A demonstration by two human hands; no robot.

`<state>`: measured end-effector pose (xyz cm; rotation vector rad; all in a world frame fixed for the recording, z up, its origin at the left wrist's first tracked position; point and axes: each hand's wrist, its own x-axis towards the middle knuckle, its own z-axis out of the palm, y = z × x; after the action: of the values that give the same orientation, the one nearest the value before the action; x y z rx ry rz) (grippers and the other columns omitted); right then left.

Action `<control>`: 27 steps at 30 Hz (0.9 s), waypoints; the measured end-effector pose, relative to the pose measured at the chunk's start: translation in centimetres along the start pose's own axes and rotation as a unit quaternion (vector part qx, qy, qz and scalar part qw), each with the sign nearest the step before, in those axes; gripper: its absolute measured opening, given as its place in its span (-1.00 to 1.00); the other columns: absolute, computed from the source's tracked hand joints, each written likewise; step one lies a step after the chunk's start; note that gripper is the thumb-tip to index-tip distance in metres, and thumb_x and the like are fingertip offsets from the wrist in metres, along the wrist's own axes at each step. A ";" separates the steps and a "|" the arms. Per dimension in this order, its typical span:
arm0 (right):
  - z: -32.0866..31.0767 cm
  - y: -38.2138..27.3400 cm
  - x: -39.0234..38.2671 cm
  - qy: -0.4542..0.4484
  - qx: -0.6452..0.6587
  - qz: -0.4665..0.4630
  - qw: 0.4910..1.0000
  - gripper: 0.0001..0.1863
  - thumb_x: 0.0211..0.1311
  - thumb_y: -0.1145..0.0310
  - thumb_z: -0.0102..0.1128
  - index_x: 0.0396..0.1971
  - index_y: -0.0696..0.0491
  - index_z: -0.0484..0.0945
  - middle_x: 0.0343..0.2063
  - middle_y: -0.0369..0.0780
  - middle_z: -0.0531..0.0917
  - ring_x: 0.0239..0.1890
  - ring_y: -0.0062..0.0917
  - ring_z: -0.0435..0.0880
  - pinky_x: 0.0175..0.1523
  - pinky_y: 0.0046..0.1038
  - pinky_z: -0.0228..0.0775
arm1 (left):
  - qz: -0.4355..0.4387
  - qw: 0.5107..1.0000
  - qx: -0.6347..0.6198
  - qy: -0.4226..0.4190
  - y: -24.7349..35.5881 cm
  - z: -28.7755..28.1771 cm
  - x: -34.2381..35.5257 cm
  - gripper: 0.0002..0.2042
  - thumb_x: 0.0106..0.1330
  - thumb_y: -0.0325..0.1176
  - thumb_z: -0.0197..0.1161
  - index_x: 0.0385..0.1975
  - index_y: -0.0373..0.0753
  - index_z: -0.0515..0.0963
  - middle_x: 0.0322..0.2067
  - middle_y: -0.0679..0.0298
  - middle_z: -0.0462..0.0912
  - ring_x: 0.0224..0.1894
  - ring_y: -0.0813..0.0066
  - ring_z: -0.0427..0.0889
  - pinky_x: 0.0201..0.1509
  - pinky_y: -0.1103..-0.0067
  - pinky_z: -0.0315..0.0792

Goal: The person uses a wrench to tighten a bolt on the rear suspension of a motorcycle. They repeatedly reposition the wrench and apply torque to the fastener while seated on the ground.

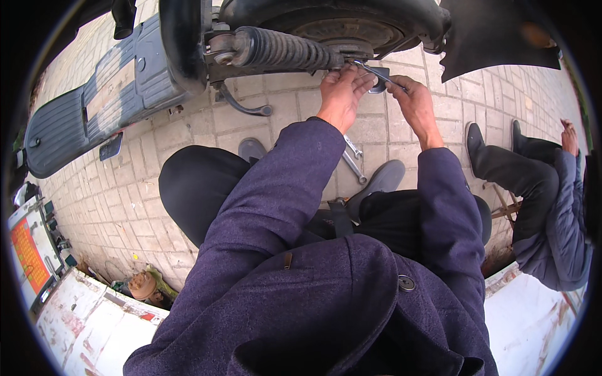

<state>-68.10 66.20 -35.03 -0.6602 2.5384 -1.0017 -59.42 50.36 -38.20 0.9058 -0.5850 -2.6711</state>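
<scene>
At the hub of a scooter's wheel (351, 28), my right hand (414, 103) grips the handle of a silver wrench (376, 74). The wrench's head reaches the axle area by the lower end of a dusty coil-spring shock absorber (282, 49). My left hand (342, 94) is beside that same end, fingers curled and drawn together against the axle area; what they pinch is hidden. A dark rounded metal part (380, 81) shows behind the wrench, between my hands. Two more wrenches (354, 168) lie on the paving between my feet.
The scooter's ribbed grey footboard (125, 88) extends to the left, with a curved black stand lever (248, 108) below the shock absorber. A black mudguard flap (495, 44) hangs at the upper right. Another person (545, 188) sits close on my right. A brown pot-like object (143, 285) stands lower left.
</scene>
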 end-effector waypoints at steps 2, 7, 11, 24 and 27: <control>0.4 0.1 0.1 0.011 -0.008 -0.010 1.000 -0.68 0.35 0.20 0.29 -0.07 0.11 0.74 -0.24 -0.03 0.77 -0.19 -0.18 0.75 -0.05 -0.30 0.53 | 0.011 1.000 0.004 -0.001 -0.1 0.0 0.1 -0.90 0.53 -0.47 0.16 -0.07 -0.32 0.46 -0.07 0.00 0.67 -0.01 0.07 0.75 0.06 0.29 0.69; 0.9 -0.1 0.3 0.046 -0.035 -0.054 0.997 -0.70 0.37 0.19 0.27 -0.10 0.09 0.74 -0.20 -0.08 0.77 -0.15 -0.12 0.73 -0.04 -0.25 0.53 | 0.044 0.998 0.047 0.011 -0.1 -0.1 0.3 -0.94 0.52 -0.49 0.18 -0.13 -0.31 0.49 -0.10 0.02 0.68 -0.04 0.08 0.76 0.05 0.29 0.69; 0.5 -0.6 0.9 0.076 -0.131 -0.147 0.977 -0.72 0.38 0.21 0.25 -0.10 0.07 0.74 -0.23 -0.13 0.76 -0.17 -0.12 0.72 -0.06 -0.21 0.51 | 0.048 0.998 0.040 0.001 -0.1 -0.2 0.3 -0.94 0.52 -0.49 0.18 -0.13 -0.32 0.50 -0.12 0.03 0.69 -0.04 0.10 0.75 0.06 0.29 0.69; -0.1 -1.1 0.9 0.044 -0.066 -0.087 0.993 -0.72 0.35 0.21 0.28 -0.12 0.06 0.76 -0.28 -0.09 0.77 -0.22 -0.14 0.75 -0.11 -0.24 0.54 | 0.044 0.998 0.040 0.005 0.2 -0.1 0.1 -0.91 0.53 -0.49 0.16 -0.10 -0.36 0.49 -0.09 -0.02 0.68 -0.02 0.08 0.75 0.05 0.28 0.69; -0.2 -1.3 0.8 0.047 -0.088 -0.087 0.991 -0.73 0.36 0.22 0.27 -0.12 0.07 0.76 -0.27 -0.09 0.77 -0.23 -0.13 0.74 -0.12 -0.24 0.54 | 0.042 0.998 0.043 0.002 0.3 -0.1 0.0 -0.91 0.53 -0.49 0.16 -0.09 -0.36 0.49 -0.08 -0.03 0.69 0.00 0.07 0.75 0.05 0.29 0.68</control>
<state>-68.51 65.03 -34.03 -0.9194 2.7113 -0.8880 -59.35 50.10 -38.15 0.8893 -0.7260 -2.5867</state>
